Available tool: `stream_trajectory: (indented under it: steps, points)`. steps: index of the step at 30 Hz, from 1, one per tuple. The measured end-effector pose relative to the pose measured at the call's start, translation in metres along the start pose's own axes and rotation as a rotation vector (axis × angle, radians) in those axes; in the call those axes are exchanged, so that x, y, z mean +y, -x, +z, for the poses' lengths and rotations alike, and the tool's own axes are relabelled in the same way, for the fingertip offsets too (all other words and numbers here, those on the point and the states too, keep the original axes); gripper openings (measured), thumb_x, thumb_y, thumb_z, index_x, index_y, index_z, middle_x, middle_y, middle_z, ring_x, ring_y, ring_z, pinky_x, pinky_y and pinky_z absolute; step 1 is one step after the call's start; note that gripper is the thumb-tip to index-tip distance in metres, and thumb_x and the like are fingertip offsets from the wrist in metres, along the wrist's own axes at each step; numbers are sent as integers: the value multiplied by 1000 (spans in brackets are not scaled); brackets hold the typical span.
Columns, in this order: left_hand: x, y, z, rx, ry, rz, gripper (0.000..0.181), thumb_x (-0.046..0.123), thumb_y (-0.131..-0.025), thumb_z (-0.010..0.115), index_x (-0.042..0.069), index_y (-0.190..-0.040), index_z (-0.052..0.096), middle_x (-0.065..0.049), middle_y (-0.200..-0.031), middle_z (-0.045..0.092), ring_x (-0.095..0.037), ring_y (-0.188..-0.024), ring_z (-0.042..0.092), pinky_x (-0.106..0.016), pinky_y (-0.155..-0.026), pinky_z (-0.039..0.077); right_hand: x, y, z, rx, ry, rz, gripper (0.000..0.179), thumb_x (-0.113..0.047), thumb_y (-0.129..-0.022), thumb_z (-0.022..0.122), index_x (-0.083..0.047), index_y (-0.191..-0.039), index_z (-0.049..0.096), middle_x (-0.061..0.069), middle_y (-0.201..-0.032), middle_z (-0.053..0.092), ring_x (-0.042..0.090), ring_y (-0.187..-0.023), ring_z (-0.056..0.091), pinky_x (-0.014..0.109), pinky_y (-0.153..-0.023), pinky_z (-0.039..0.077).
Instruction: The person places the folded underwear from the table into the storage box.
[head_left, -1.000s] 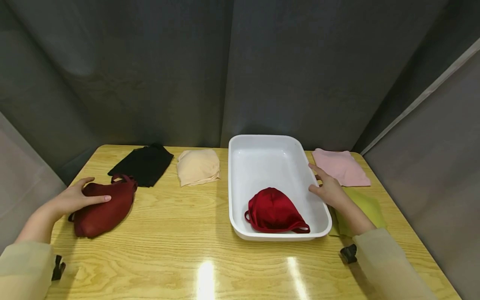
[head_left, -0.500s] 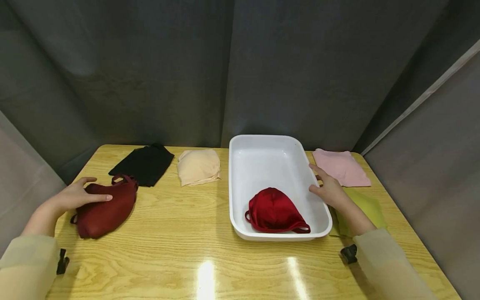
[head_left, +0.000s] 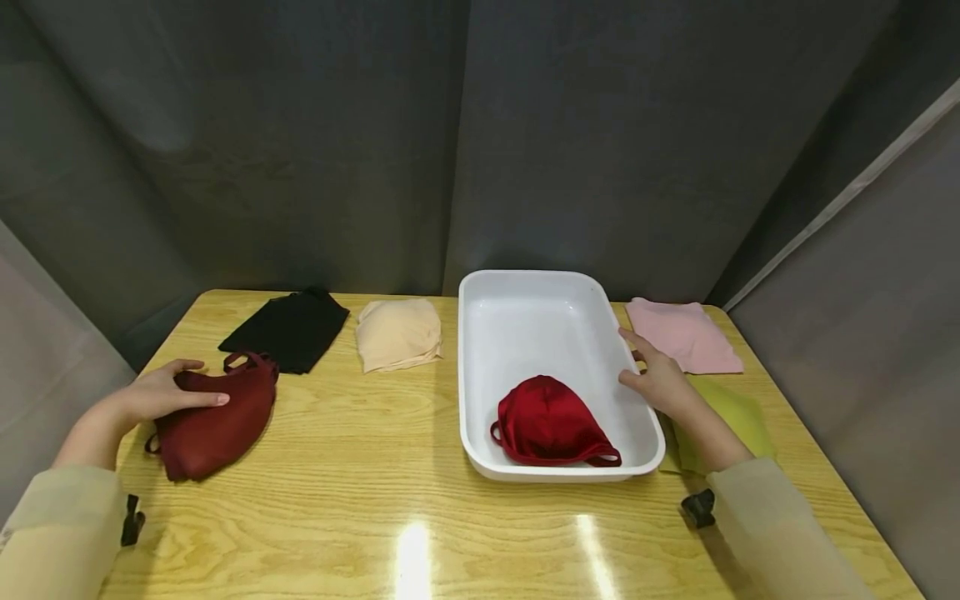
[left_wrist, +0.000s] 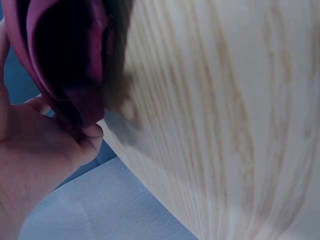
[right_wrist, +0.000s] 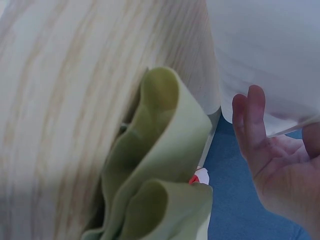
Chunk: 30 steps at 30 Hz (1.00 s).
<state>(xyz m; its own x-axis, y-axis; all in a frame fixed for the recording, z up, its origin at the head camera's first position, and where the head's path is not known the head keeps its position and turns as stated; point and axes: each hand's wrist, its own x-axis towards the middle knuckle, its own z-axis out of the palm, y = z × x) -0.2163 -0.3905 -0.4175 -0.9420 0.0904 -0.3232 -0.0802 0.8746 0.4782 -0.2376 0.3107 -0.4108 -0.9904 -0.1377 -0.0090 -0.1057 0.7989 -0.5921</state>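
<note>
My left hand (head_left: 161,396) grips a folded dark red bra (head_left: 225,425) at the left of the table, thumb across its top. The bra's strap loops poke out at its far end, and its folded layers (left_wrist: 95,60) show in the left wrist view. On the right, my right hand (head_left: 660,379) holds the right rim of a white tray (head_left: 525,329), with thumb and forefinger at the edge. Other fingers (right_wrist: 256,107) lie against the tray's outer wall in the right wrist view. A shiny red bra (head_left: 551,425) rests in the tray's near part.
Along the back of the wooden table (head_left: 345,517) lie a black folded garment (head_left: 288,329), a beige one (head_left: 397,333) and a pink one (head_left: 682,333). A yellow-green garment (head_left: 731,417) sits beside the tray, partly under my right forearm. Grey curtains (head_left: 337,150) enclose the table.
My left hand and the dark red bra have shifted slightly to the right. The right hand and the tray stay in place.
</note>
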Motion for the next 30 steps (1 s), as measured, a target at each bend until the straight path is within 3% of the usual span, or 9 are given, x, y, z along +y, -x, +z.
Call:
stream_trajectory:
  steps: [12,25,30]
  points:
    - [3,0,4,8,43,17,95,51,-81,67,-9,-140,24,-34,-125,44,-35,-100,55,-31,-70,50,-3,2,1,8,-19,-9,69,-10,-86,55,-5,-148,26,33,-123,52,37,-94,60,45,-74,56]
    - [0,1,10,20,112,54,83,42,-83,69,-8,-138,29,-32,-121,47,-30,-96,55,-29,-68,50,-4,1,-1,-5,-14,-1,69,-10,-87,55,-5,-148,25,34,-125,51,39,-96,60,47,-76,56]
    - [-3,2,7,54,125,60,79,38,-84,70,-3,-139,31,-32,-122,47,-25,-92,56,-28,-67,50,-5,2,-1,-7,-15,8,69,-10,-87,55,-5,-149,25,33,-125,50,39,-98,59,47,-76,56]
